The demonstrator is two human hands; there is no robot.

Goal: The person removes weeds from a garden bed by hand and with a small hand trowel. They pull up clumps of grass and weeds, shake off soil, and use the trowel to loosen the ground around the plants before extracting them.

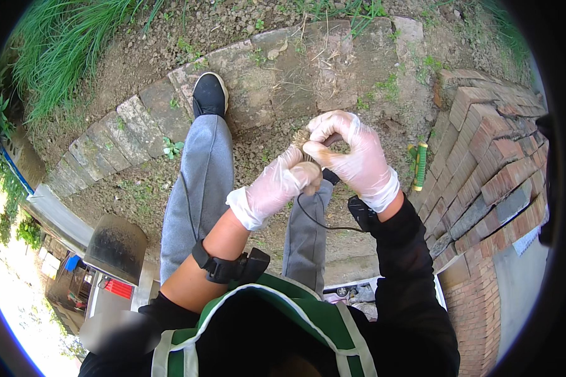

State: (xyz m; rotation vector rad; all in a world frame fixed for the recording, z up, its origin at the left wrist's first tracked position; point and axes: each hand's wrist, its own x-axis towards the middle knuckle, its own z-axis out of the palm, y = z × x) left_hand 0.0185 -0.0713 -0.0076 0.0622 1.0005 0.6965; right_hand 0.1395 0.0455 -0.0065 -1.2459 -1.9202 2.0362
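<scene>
My left hand, in a thin translucent glove, is closed around the lower part of a small tan, fibrous bundle; its exact kind cannot be told. Against the bundle's upper right side are the bent fingers of my right hand, gloved the same way, with thumb and forefinger tips close together and brownish stains on the thumb. A black cable hangs below the hands and runs to a dark device at my right wrist. What lies inside the fingers is mostly hidden.
A curved brick path crosses the soil ahead, with one shoe at its edge. Stacked bricks stand at the right, beside green-and-yellow handles. Long grass grows upper left; a dark container is lower left.
</scene>
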